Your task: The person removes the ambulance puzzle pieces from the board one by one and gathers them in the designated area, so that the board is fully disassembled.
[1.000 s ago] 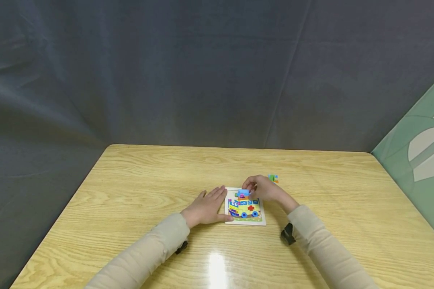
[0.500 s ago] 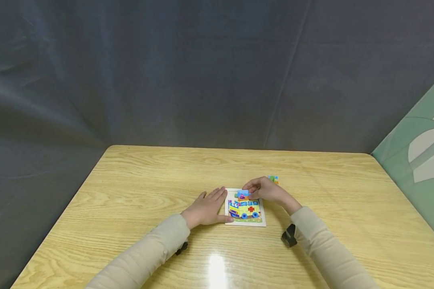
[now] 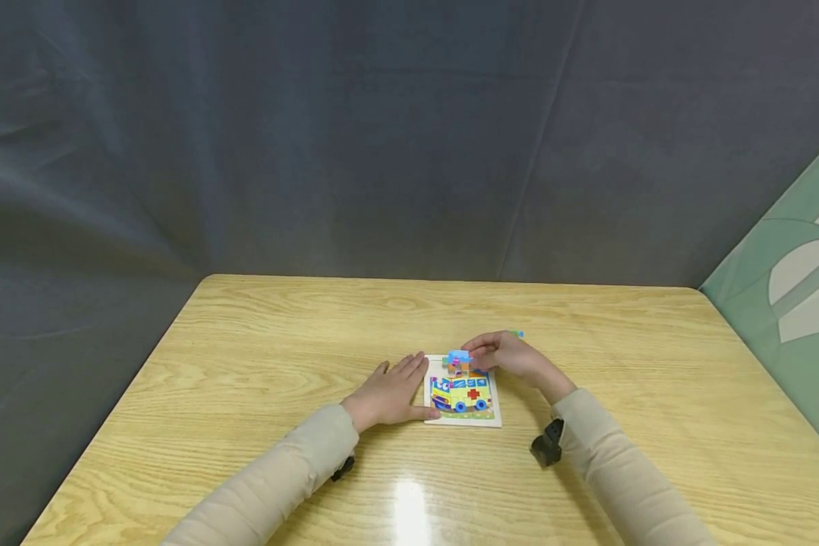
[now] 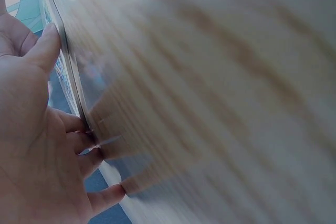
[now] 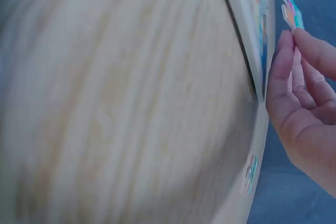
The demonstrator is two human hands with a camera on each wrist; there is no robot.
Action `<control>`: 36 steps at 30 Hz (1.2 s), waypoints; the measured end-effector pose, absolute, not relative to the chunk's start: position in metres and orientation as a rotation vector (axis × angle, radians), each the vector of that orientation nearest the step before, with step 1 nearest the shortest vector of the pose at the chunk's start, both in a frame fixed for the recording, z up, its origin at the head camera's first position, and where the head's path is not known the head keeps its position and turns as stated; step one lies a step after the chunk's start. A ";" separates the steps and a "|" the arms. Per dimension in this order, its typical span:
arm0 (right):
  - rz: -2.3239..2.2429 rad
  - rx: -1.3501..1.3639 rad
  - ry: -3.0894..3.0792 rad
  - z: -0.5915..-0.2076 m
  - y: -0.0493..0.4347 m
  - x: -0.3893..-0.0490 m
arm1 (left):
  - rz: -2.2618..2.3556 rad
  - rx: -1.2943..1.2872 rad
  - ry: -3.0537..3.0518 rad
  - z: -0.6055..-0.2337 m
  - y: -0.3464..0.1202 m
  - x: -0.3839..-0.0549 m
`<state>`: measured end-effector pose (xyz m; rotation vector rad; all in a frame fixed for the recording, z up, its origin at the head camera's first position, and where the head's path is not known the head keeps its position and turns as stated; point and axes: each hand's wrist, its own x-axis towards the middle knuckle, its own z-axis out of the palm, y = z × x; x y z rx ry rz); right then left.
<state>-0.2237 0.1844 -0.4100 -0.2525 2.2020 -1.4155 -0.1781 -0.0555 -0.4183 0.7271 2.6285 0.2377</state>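
On the table lies a white-bordered jigsaw puzzle board [image 3: 462, 424] with a yellow ambulance picture. My left hand [image 3: 390, 390] rests beside it with straight fingers, the thumb reaching over the lower left corner. Over the board's top part, my right hand [image 3: 509, 358] pinches a blue and orange puzzle piece [image 3: 458, 359] between thumb and finger. The right wrist view shows this puzzle piece [image 5: 291, 9] tilted up and raised off the board, held by its edge. A second puzzle piece [image 5: 251, 174] lies on the table behind the right hand, mostly hidden in the head view.
The wooden table [image 3: 300, 341] stretches out on both sides of the board. A dark curtain [image 3: 382, 136] hangs behind its far edge, and a green and white patterned panel [image 3: 792, 288] stands at the right. Black straps [image 3: 547, 444] sit at the wrists.
My right hand has lifted the puzzle piece off the board and tipped it more upright, shifting slightly right. The loose piece behind is now more covered. The left hand stays still.
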 end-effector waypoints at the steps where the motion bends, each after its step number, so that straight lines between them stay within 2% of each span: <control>1: -1.436 -0.243 2.195 -0.409 0.186 -0.224 | 0.236 0.729 2.629 -0.418 -0.056 -0.178; 13: -1.788 -0.071 2.070 -0.387 0.220 -0.226 | 0.213 0.760 2.643 -0.417 -0.056 -0.179; 21: -2.005 -0.040 2.038 -0.398 0.261 -0.230 | 0.255 0.744 2.636 -0.413 -0.056 -0.177; 24: -2.051 0.085 2.043 -0.400 0.271 -0.229 | 0.257 0.743 2.634 -0.412 -0.056 -0.176; 28: -2.038 0.270 2.073 -0.396 0.277 -0.224 | 0.253 0.743 2.632 -0.413 -0.056 -0.176; 36: -1.887 0.366 2.150 -0.398 0.291 -0.222 | 0.271 0.737 2.627 -0.416 -0.057 -0.177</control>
